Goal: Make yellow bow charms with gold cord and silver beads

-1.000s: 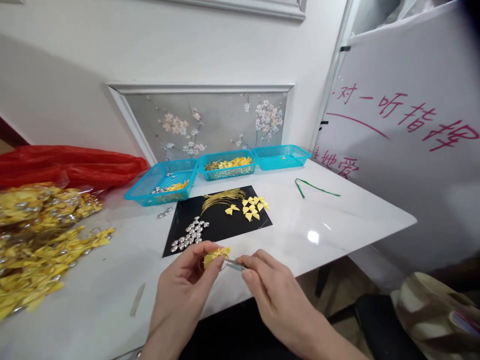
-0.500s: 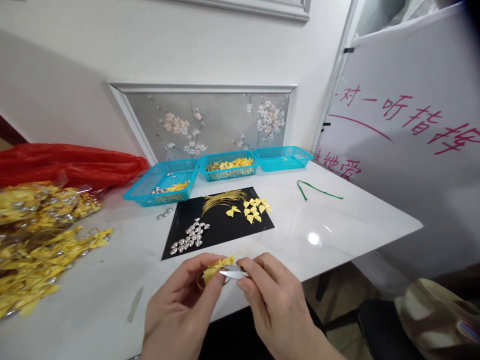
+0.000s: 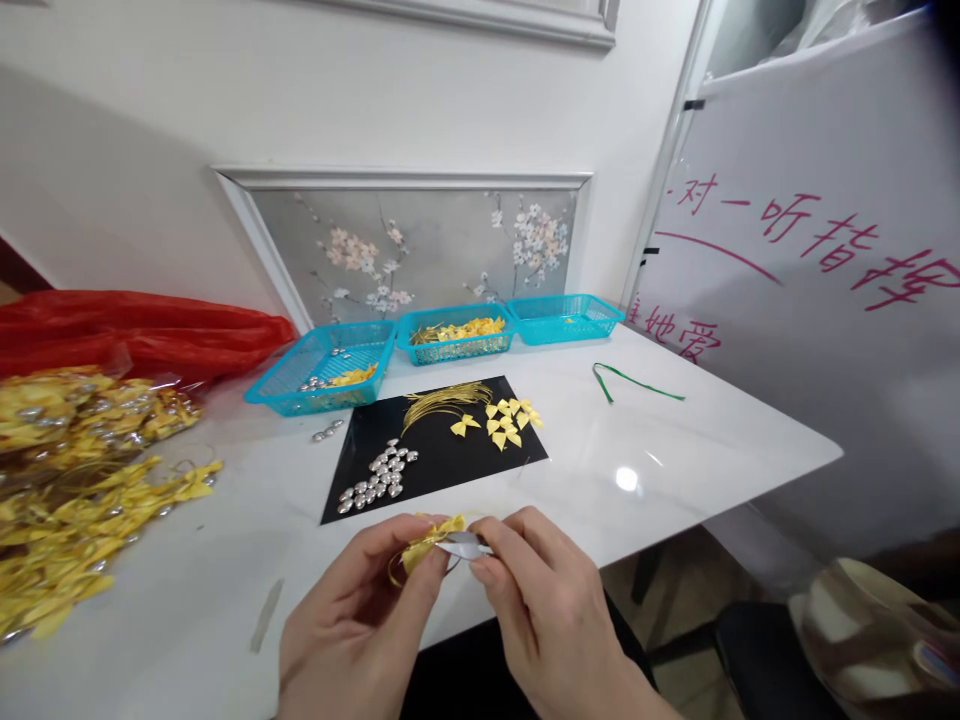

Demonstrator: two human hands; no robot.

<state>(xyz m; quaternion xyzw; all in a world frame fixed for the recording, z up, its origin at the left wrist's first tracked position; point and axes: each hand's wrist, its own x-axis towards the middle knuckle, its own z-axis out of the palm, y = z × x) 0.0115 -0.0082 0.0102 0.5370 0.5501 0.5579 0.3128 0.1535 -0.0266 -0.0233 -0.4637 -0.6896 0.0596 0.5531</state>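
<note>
Ribbon piece below centre of view, pinched by left hand, thumb against fingers. Right hand grips small metal blades at ribbon's 3 o'clock; handles hidden. Tips look very near left thumb: best tuck thumb back, hold ribbon firm, take small bites, keep cord loop clear of edges. Ribbon bright yellow, folded, crumpled; thin loop curves out at 8 o'clock; underside covered by fingers. At 12 o'clock, black sheet with silver beads towards 11, small yellow bows towards 1.
</note>
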